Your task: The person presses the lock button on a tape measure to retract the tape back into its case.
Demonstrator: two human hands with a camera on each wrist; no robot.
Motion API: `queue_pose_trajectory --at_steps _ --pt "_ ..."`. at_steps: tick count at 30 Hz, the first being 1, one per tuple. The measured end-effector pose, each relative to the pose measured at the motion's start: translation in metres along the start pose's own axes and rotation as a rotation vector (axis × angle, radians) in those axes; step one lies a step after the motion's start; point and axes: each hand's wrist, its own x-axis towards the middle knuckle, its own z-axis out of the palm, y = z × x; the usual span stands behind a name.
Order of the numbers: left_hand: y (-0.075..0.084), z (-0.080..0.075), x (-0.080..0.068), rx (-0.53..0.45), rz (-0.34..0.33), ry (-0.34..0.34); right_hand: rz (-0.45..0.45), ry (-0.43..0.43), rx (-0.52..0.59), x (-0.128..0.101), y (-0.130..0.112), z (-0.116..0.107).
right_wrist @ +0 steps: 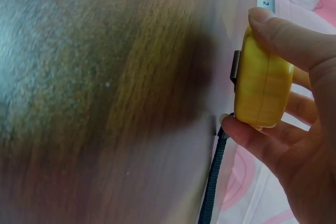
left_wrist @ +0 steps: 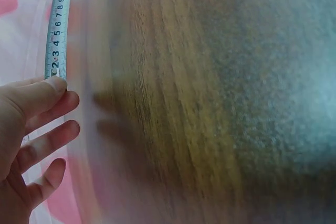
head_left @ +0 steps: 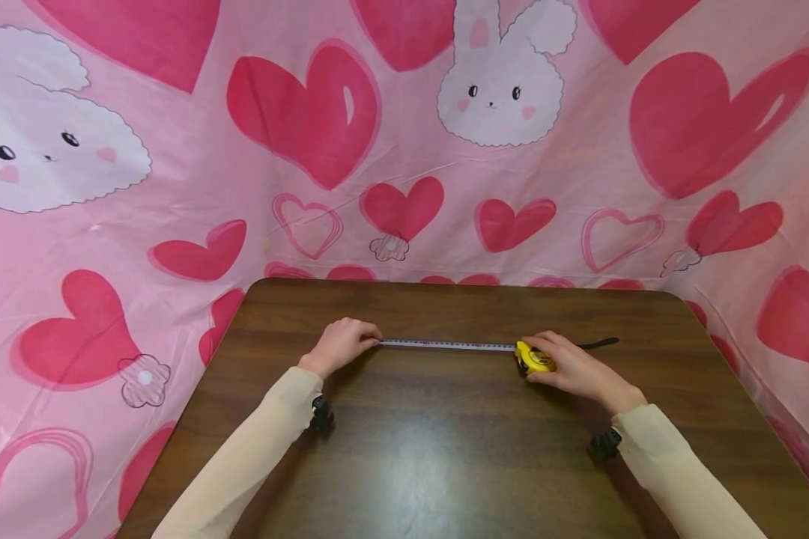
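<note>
A yellow tape measure point(head_left: 535, 359) is gripped by my right hand point(head_left: 576, 370), the thumb on one end of its case and the fingers around the rest. Its white blade point(head_left: 445, 345) runs straight to the left, with black and red numbers on it. At the far end my left hand point(head_left: 340, 346) pinches the blade tip between thumb and index finger, while the other fingers point(left_wrist: 50, 142) stay apart from it. In the right wrist view the yellow case point(right_wrist: 265, 82) shows its plain side and a dark clip. The black wrist strap point(right_wrist: 211, 182) trails from the case.
A brown wood-grain table point(head_left: 411, 434) lies below both hands. Pink cloth point(head_left: 418, 150) printed with hearts and rabbits hangs behind it and at both sides. Each wrist wears a small black camera point(head_left: 320, 414).
</note>
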Motion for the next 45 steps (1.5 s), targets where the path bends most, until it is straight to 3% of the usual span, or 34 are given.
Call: queue_pose_trajectory --at_steps 34,45 --pt "0.006 0.002 0.001 -0.014 0.020 0.001 0.010 -0.001 0.013 0.003 -0.011 0.003" --pt "0.008 0.003 0.001 -0.014 0.026 0.000 -0.026 0.002 0.002 0.007 -0.011 0.005"
